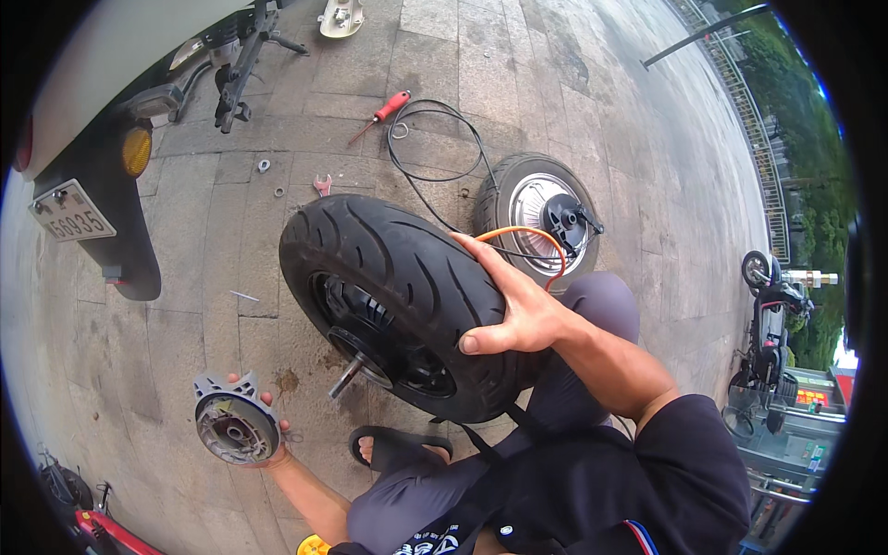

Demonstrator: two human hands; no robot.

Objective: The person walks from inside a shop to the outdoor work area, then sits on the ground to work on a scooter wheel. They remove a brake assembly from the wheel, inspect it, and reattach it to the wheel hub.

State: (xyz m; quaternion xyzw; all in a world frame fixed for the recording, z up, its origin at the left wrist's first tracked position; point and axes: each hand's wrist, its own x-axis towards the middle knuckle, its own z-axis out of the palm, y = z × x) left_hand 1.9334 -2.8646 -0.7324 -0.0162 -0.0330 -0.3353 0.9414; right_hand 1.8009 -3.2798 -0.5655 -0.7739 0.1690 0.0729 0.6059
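Observation:
My left hand (272, 442) holds a round metal brake plate (235, 425) with a bracket and a central hole, out to the lower left. My right hand (513, 310) grips the tread of a black wheel (388, 277), thumb and fingers spread across the tyre. The wheel stands tilted in front of my knee, its bare axle (348, 377) pointing down-left. Behind it a second wheel (538, 208) with a silver hub trails an orange and black cable (437, 178). A red-handled screwdriver (392, 106), a small wrench (323, 183) and loose nuts (264, 166) lie on the paving.
A scooter's rear end (129, 231) overhangs the upper left. A cream plastic part (340, 18) lies at the top. Other scooters stand at the right (768, 342) and bottom left (97, 523). A railing (758, 139) edges the paving at the right. My sandalled foot (398, 444) is below the wheel.

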